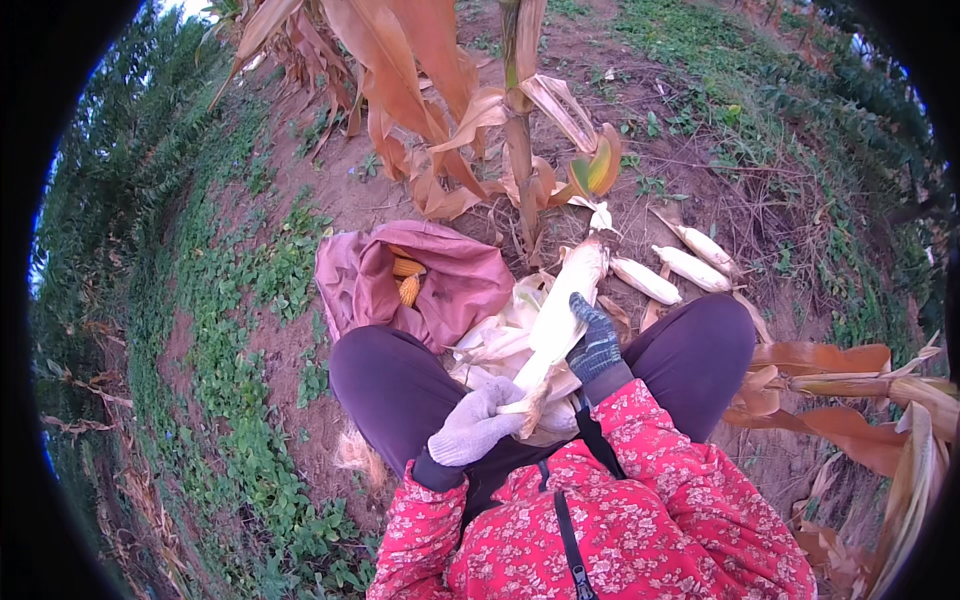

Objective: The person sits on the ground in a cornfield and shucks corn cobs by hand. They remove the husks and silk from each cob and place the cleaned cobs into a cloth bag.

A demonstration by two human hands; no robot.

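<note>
An ear of maize in its pale dry husk lies slanted between my knees. Its tip end points toward my body. My right hand, in a dark patterned knit glove, grips the ear's right side. In a light grey glove, my left hand pinches the husk at the near end, where brown silk hangs. Beneath the ear is a heap of loose husks, partly hidden by it. Left of the heap stands a reddish woven sack with its mouth gaping, and yellow maize cobs show inside.
Three husked-over ears lie on the soil beyond my right knee. A dry maize stalk with brown leaves rises straight ahead. More dry stalks lie at right. Green weeds cover the ground at left.
</note>
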